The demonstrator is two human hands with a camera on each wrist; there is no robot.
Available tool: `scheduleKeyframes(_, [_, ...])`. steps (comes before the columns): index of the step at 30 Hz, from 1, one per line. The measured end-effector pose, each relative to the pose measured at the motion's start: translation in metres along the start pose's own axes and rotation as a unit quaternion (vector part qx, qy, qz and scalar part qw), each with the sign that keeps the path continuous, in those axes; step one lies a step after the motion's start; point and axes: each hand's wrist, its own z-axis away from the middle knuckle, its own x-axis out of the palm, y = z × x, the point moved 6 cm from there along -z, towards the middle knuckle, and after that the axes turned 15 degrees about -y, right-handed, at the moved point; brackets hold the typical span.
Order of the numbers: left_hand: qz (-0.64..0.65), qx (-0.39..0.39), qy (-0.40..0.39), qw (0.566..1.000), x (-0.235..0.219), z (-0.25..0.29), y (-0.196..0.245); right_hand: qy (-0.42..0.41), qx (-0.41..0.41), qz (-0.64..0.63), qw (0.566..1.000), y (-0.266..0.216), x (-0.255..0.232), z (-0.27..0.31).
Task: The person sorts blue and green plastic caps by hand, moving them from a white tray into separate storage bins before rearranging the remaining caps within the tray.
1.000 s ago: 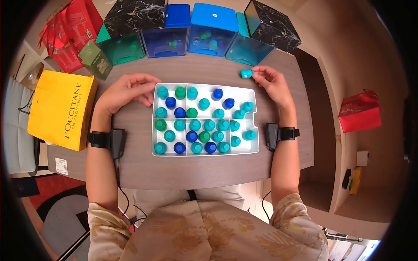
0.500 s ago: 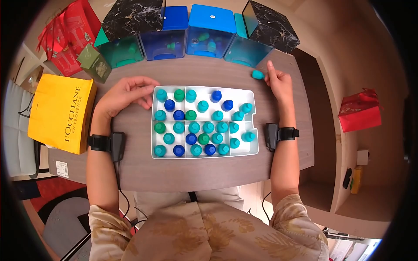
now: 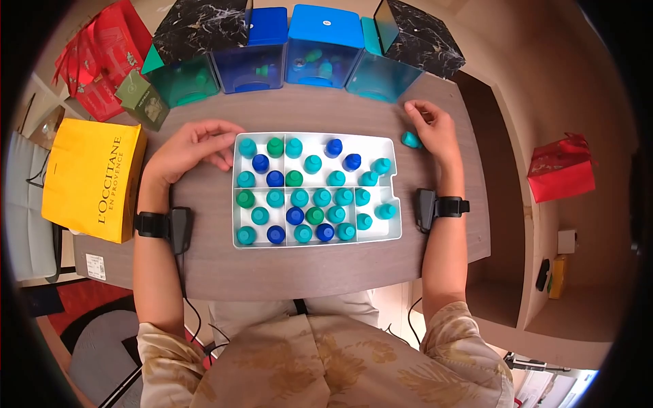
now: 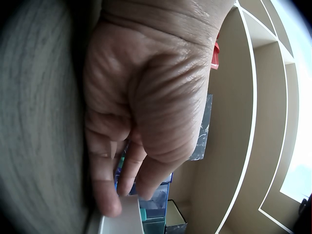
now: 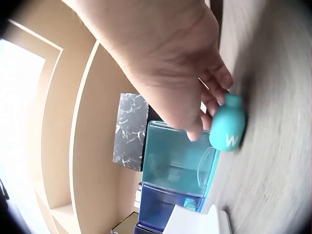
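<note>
A white divided tray (image 3: 320,243) holds several small teal, blue and green bottles in its compartments. At the tray's upper left corner the left hand (image 3: 197,151) rests with fingers loosely bent; in the left wrist view its fingertips touch the tray wall (image 4: 124,217). Right of the tray, a teal bottle (image 3: 411,140) lies on the table beside the right hand (image 3: 435,132). The right wrist view shows this bottle (image 5: 228,124), marked with a white letter, lying close to the fingers of the right hand (image 5: 170,73), which are relaxed and not wrapped round it.
Green, blue and teal clear-fronted bins (image 3: 325,61) line the back, with black marbled boxes (image 3: 425,37) on top. At the left are a yellow bag (image 3: 92,180), a green box (image 3: 143,100) and a red bag (image 3: 109,61). A red bag (image 3: 562,170) stands at far right.
The teal bottle has moved from the right fingertips near the back toward the person and slightly right, and now lies apart from their grip. The left hand stays at the tray corner.
</note>
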Motion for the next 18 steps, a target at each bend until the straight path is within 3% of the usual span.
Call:
scheduleKeyframes(7, [0.007,0.005,0.001,1.0,0.001,0.001,0.0,-0.227,-0.001,0.089,0.97,-0.034,-0.002,0.032])
scheduleKeyframes(11, [0.007,0.001,-0.002,1.0,-0.002,-0.001,-0.001,-0.272,-0.013,0.046,0.961,-0.029,0.008,0.027])
scheduleKeyframes(14, [0.003,0.001,0.001,1.0,0.001,0.001,0.0,-0.226,-0.038,-0.036,0.973,-0.033,0.011,0.023])
scheduleKeyframes(18, [0.002,0.001,-0.001,1.0,0.002,0.001,0.002,-0.132,-0.082,-0.049,0.987,-0.037,0.018,0.011])
